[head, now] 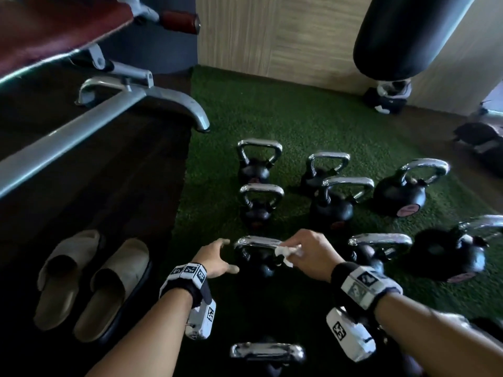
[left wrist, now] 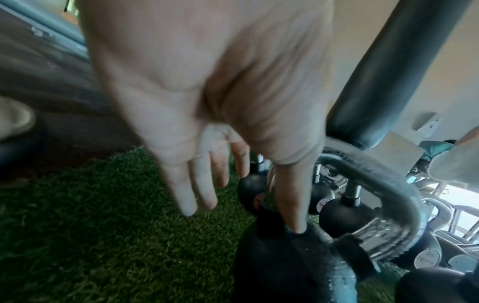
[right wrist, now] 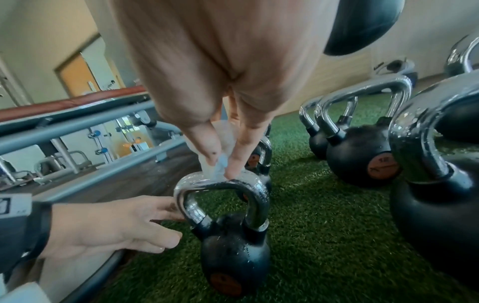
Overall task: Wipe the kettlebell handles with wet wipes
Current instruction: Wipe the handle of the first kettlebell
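A small black kettlebell point(head: 258, 268) with a chrome handle point(head: 255, 241) stands on the green turf in front of me. My right hand point(head: 295, 250) pinches a crumpled white wet wipe point(head: 284, 254) against the right end of that handle. In the right wrist view the wipe point(right wrist: 219, 170) sits on top of the handle point(right wrist: 254, 196), held between thumb and fingers. My left hand point(head: 228, 255) is at the kettlebell's left side with fingers straight and spread. In the left wrist view its thumb touches the kettlebell's body point(left wrist: 298, 266).
Several more chrome-handled kettlebells point(head: 400, 194) stand on the turf point(head: 272, 110) ahead and to the right, one point(head: 268, 353) close below my arms. A grey bench frame point(head: 81, 129) and a pair of slippers point(head: 89, 287) are on the dark floor at left. A black punching bag point(head: 402, 36) hangs at the back right.
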